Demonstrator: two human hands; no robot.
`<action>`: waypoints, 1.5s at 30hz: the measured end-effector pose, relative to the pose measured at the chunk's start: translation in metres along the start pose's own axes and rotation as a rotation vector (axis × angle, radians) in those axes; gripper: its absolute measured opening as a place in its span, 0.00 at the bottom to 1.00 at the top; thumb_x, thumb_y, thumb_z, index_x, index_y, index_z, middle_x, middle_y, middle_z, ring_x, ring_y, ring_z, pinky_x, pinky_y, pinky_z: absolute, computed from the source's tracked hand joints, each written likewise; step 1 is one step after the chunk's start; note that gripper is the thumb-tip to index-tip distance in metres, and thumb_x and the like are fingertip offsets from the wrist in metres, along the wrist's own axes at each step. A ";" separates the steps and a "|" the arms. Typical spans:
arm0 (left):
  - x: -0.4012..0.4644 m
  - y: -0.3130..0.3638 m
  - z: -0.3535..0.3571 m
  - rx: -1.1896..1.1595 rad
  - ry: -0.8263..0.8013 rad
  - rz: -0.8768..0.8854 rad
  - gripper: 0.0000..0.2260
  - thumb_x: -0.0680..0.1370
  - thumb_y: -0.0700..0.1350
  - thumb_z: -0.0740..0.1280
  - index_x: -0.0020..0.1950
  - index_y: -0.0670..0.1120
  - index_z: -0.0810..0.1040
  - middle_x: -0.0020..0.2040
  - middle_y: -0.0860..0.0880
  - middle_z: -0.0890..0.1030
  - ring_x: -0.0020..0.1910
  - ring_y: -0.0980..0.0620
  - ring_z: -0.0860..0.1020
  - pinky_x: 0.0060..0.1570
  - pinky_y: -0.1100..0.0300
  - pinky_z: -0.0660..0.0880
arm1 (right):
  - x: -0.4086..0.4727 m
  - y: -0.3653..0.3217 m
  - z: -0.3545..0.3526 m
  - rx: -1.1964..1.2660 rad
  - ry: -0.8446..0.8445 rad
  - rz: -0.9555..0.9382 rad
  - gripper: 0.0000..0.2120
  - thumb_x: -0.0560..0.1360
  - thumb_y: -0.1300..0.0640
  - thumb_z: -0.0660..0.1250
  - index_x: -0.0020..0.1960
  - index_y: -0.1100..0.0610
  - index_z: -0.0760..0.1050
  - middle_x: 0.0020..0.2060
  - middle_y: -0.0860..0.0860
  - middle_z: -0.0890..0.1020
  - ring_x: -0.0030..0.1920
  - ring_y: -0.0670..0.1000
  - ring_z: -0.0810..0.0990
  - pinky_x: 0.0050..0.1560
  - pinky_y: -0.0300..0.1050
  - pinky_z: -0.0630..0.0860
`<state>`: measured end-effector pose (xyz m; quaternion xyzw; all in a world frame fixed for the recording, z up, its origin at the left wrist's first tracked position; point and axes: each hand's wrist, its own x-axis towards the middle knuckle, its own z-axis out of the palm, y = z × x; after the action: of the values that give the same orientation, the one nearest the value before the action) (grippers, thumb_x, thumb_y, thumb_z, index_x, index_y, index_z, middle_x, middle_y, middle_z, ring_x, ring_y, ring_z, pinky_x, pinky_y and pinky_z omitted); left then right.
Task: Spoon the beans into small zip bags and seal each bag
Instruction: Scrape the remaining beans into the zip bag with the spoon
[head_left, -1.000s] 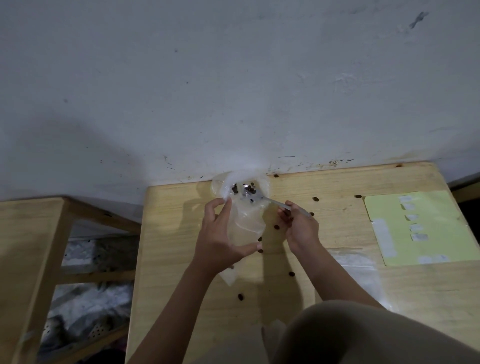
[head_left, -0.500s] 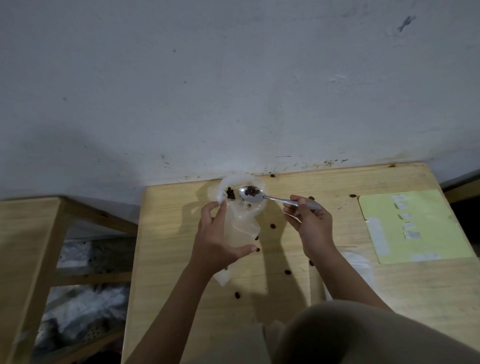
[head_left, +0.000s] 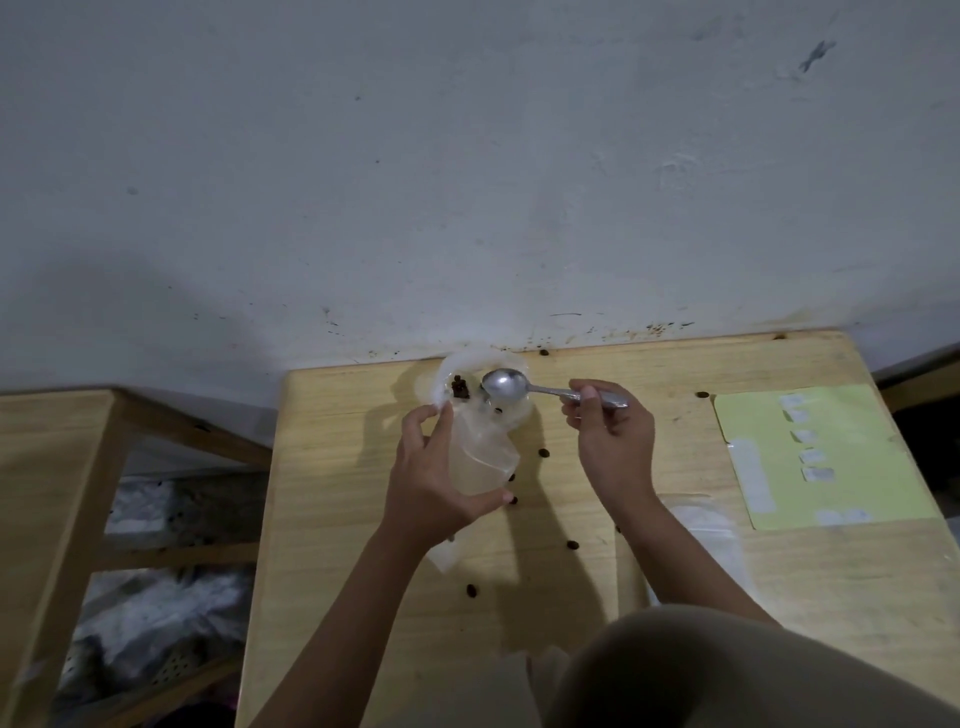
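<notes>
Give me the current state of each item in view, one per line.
Zip bag: open, held upright, no beans visible inside.
Spoon: bowl empty, level over the bag's mouth.
Plastic container: holds a few beans.
Loose beans: scattered on the table.
Left hand: grips the bag.
Right hand: pinches the spoon handle.
Green sheet: flat, small white labels on it.

Wall (head_left: 467, 182): grey-white plaster, scuffed, with dark specks along its foot behind the table.
Table (head_left: 831, 582): pale wood, pushed against the wall.
Green sheet (head_left: 852, 467): lies flat at the table's right side, small white labels stuck on it.
Wooden frame (head_left: 57, 467): stands left of the table, crumpled plastic bundles beneath.
</notes>
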<state>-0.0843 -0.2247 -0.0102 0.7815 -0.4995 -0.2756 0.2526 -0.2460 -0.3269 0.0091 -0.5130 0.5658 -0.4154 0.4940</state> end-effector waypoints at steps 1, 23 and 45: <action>-0.001 0.000 0.001 0.009 0.005 0.016 0.55 0.55 0.67 0.75 0.76 0.47 0.58 0.67 0.53 0.56 0.66 0.51 0.63 0.60 0.51 0.73 | 0.003 0.003 0.006 -0.058 -0.018 -0.009 0.08 0.79 0.61 0.61 0.48 0.58 0.79 0.38 0.50 0.82 0.42 0.51 0.82 0.44 0.42 0.78; 0.002 0.004 -0.009 -0.256 -0.018 0.083 0.51 0.57 0.58 0.81 0.74 0.51 0.61 0.67 0.60 0.58 0.67 0.60 0.63 0.60 0.75 0.66 | 0.016 0.039 0.040 0.433 0.043 0.681 0.08 0.79 0.60 0.62 0.48 0.60 0.80 0.41 0.56 0.83 0.40 0.51 0.82 0.47 0.46 0.80; 0.003 -0.004 0.000 -0.061 0.030 -0.022 0.55 0.57 0.63 0.78 0.76 0.46 0.57 0.70 0.51 0.55 0.69 0.50 0.59 0.64 0.57 0.66 | 0.005 -0.008 -0.021 0.268 -0.169 0.256 0.10 0.79 0.62 0.61 0.45 0.60 0.80 0.40 0.58 0.81 0.40 0.50 0.82 0.46 0.44 0.81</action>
<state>-0.0805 -0.2255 -0.0130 0.7830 -0.4783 -0.2816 0.2806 -0.2652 -0.3339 0.0193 -0.3994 0.5227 -0.3764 0.6523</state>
